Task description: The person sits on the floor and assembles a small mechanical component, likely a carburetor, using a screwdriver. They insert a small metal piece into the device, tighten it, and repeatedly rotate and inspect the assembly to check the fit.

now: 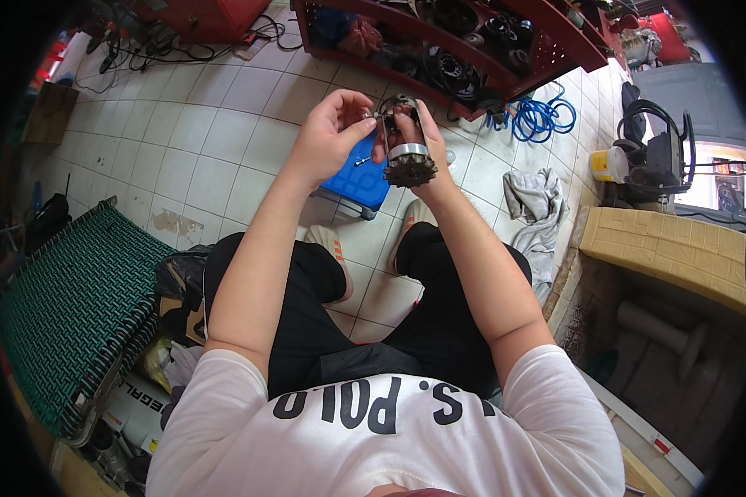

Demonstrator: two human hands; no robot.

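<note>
In front of me, over a blue plastic stool, I hold a metal machine part (409, 164) with an open frame and a dark toothed wheel at its near end. My right hand (429, 137) is wrapped round its right side, with fingers showing through the frame. My left hand (336, 131) is closed at the frame's upper left, thumb and fingers pinched on a small metal piece (370, 117) whose kind I cannot make out. A small bolt-like piece (361, 162) lies on the blue stool (352, 186) below.
Ahead stands a red metal rack (472, 62) full of parts. A coiled blue hose (543, 116) and a grey cloth (535, 199) lie on the tiled floor to the right, near a yellow-and-white bucket (608, 165). A green woven seat (79, 298) is at my left.
</note>
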